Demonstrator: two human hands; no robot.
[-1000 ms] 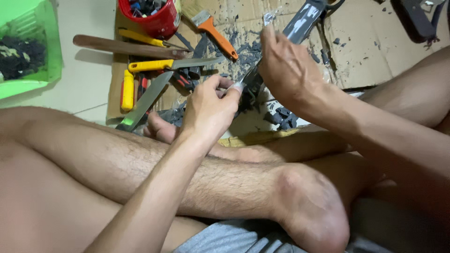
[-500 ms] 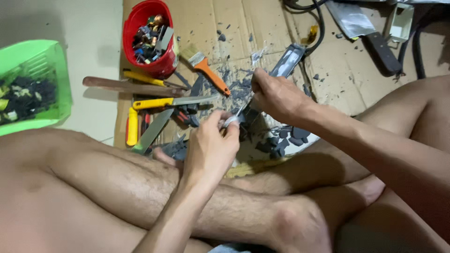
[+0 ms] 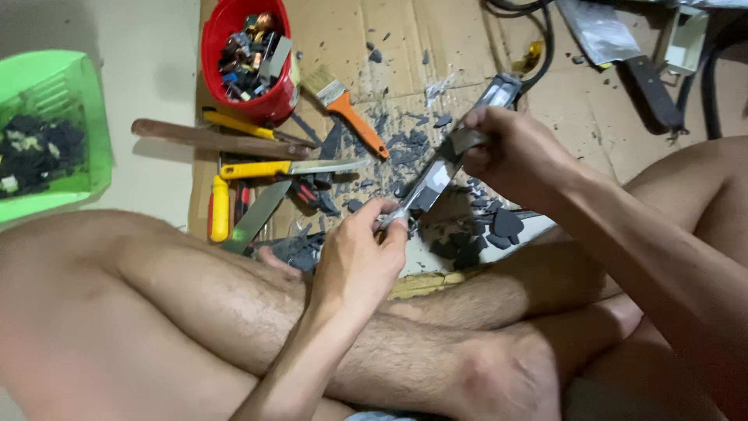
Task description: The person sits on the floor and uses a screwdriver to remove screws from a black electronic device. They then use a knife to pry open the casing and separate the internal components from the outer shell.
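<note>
I sit cross-legged on the floor with a sheet of cardboard [image 3: 436,47] spread in front of my legs. My right hand [image 3: 518,152] is closed around the handle end of a long flat metal blade [image 3: 436,178], which slants down from upper right to lower left above the cardboard. My left hand [image 3: 360,261] pinches the lower tip of that blade between thumb and fingertips [image 3: 393,222], so both hands grip the same blade, one at each end. I cannot tell whether a small piece is caught under my left fingertips.

Below the blade, dark grey chips [image 3: 499,226] lie scattered over the cardboard, thickest just beside my right shin and near the blade's tip. To the left of my left hand lie several tools: a yellow-handled knife [image 3: 284,168] with its blade pointing right, a short yellow handle [image 3: 219,209] lying upright beside it, and a broad grey blade [image 3: 253,218] slanting between them. A long brown wooden handle [image 3: 210,139] lies above them. An orange-handled paintbrush [image 3: 347,109] lies near the middle of the cardboard. A red bucket [image 3: 249,58] full of small mixed parts stands at the top, and a green basket [image 3: 51,132] holding dark bits sits on the floor at far left.
</note>
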